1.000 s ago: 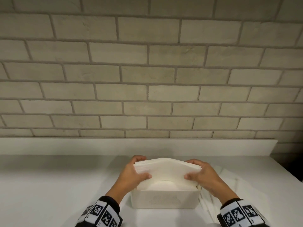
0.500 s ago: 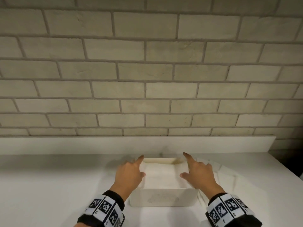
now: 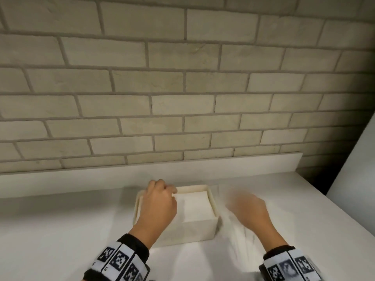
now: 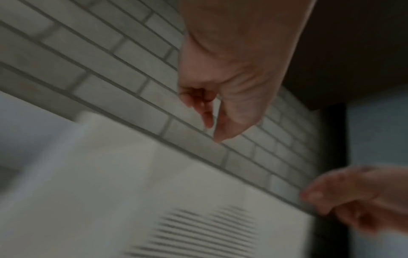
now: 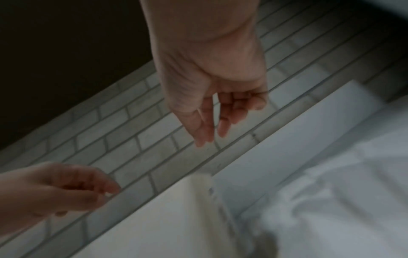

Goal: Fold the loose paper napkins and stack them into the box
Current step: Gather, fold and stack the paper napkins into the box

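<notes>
A white box (image 3: pixel 194 232) stands on the counter, and a stack of folded napkins (image 3: pixel 195 207) fills it. My left hand (image 3: pixel 169 190) hovers over the box's left side with loosely curled fingers and holds nothing; the left wrist view shows that hand (image 4: pixel 212 129) empty above the box's slotted wall (image 4: pixel 198 227). My right hand (image 3: pixel 241 201) is blurred, off to the right of the box and above loose napkins (image 3: pixel 241 234). In the right wrist view the right hand (image 5: pixel 212 137) hangs relaxed and empty over the loose napkins (image 5: pixel 331 200).
A white counter (image 3: pixel 60 220) runs along a brick wall (image 3: pixel 182 88) with a low white backsplash (image 3: pixel 81 175). The counter's right edge (image 3: pixel 334 216) drops into a dark gap beside a white panel (image 3: pixel 357 169).
Both hands lowered the napkin stack into the box and let go. The left hand has curled over the box's left side; the right hand has swung right, off the box.
</notes>
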